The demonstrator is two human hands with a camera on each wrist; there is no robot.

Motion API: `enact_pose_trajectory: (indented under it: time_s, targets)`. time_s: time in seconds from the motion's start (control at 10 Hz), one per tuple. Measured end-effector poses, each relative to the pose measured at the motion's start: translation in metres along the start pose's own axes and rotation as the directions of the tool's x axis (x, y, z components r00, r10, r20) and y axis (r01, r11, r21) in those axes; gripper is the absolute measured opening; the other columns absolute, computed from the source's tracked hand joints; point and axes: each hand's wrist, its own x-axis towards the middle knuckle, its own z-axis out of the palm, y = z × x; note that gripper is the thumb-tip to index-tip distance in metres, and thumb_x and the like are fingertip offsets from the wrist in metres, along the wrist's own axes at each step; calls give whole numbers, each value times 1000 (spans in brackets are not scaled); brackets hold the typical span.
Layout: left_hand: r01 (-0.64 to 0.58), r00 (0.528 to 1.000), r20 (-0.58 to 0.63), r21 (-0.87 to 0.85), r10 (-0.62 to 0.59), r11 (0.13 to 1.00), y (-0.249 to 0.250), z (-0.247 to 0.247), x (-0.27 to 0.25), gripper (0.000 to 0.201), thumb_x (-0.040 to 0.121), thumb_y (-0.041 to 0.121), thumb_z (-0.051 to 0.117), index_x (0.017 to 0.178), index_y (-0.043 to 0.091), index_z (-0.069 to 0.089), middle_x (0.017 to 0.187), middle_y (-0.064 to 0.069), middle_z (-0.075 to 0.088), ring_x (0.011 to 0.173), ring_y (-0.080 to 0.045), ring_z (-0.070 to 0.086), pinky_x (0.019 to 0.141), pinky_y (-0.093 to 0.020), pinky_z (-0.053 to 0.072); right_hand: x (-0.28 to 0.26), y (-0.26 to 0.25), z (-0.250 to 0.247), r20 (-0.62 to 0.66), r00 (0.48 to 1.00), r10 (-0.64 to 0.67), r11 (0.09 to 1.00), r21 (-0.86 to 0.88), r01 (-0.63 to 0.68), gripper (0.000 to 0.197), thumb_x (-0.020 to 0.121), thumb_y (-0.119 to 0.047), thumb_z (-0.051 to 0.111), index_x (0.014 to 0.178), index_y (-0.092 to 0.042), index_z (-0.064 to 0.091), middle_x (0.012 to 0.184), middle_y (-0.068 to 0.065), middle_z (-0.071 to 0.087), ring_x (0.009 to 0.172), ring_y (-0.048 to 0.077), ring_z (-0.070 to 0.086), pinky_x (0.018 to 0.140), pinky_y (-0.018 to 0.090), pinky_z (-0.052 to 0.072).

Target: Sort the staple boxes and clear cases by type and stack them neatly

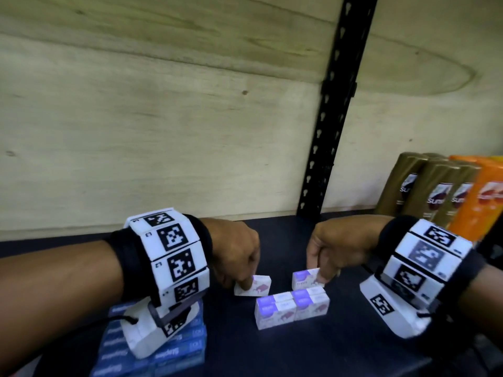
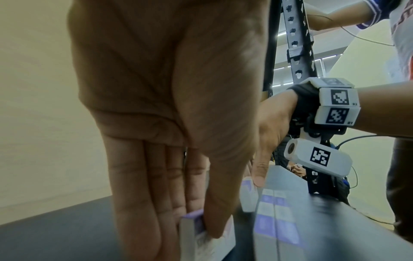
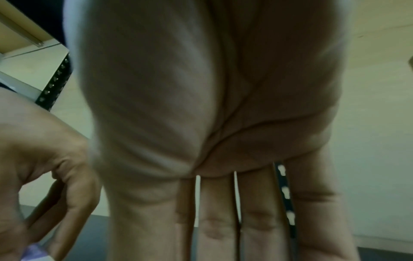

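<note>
Two small white-and-purple staple boxes sit apart on the dark shelf (image 1: pixel 272 357). My left hand (image 1: pixel 246 284) pinches the left box (image 1: pixel 257 286) between thumb and fingers; the left wrist view shows that grip on the box (image 2: pixel 223 234) close up. My right hand (image 1: pixel 322 278) pinches the right box (image 1: pixel 303 280) from above. In the right wrist view its fingers (image 3: pixel 219 220) point straight down and hide the box. In front of both stands a tight block of the same white-and-purple boxes (image 1: pixel 292 306). A stack of blue staple boxes (image 1: pixel 174 355) lies under my left wrist.
Gold bottles (image 1: pixel 424 191) and an orange carton (image 1: pixel 487 200) stand at the right rear of the shelf. A black perforated upright (image 1: pixel 334 118) rises in front of the plywood back wall (image 1: pixel 163 118). Another person's arm (image 2: pixel 330 19) shows in the left wrist view.
</note>
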Motion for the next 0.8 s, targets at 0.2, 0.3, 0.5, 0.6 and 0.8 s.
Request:
enact_pose_trajectory:
  time_s: [0.2,0.3,0.5,0.6,0.8]
  targets:
    - [14,998,61,-127,-6,992,8,3,-9,18,90,16,64,106,14,73,94,-4,76,69,-11,66,80,-21,56,-9,8,7,36,999,-31,997,65,29,16,91,-18,68,105,-21,76,98,-2,77,79,5,66,84,30,55]
    - [8,999,49,-145,0,989,11,3,-9,23,91,11,58,109,14,72,95,-5,76,70,-12,67,83,-23,57,-10,9,8,32,998,-47,995,85,44,17,95,-17,63,107,-20,75,97,-1,76,77,2,65,74,22,51]
    - [-9,1000,4,-131,10,991,19,4,-6,24,90,11,55,105,16,73,94,-3,76,73,-12,69,80,-23,57,-7,2,10,18,996,-83,991,108,81,17,96,-16,62,108,-16,74,93,-2,74,76,2,64,78,27,52]
    - [-11,1000,2,-129,11,992,25,5,-1,22,89,11,57,103,16,73,92,-4,77,72,-12,69,82,-25,58,-7,-4,11,2,996,-86,995,59,85,17,96,-18,62,107,-20,74,91,-6,74,74,1,63,82,26,53]
    - [-19,990,-139,34,24,999,30,-1,-10,20,88,30,63,103,23,72,97,6,74,90,-14,69,87,-33,57,-17,-10,7,-171,985,-8,994,-105,-10,19,94,-37,62,111,-32,69,99,-13,72,87,2,64,86,23,51]
